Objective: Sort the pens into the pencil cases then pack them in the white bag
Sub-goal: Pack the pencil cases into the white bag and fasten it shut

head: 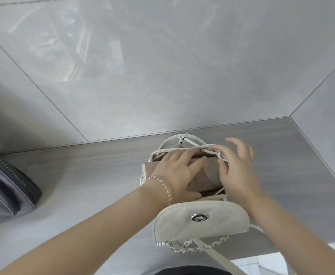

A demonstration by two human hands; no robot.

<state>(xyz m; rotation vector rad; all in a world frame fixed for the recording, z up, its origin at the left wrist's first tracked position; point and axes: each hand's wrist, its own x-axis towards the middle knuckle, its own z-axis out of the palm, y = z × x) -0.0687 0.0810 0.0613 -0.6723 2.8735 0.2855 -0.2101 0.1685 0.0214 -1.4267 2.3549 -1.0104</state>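
The white quilted bag stands on the grey table, its flap with a silver clasp folded toward me and its mouth open. A pinkish-brown pencil case lies across the bag's opening, partly inside. My left hand, with a bracelet at the wrist, rests flat on the case with fingers spread. My right hand is at the bag's right rim, fingers apart near the white drawstring cord; it is blurred, and whether it grips the rim I cannot tell. No pens show.
A dark grey zipped bag lies at the left edge of the table. A tiled wall rises right behind the white bag. The bag's chain and strap hang over the table's front edge.
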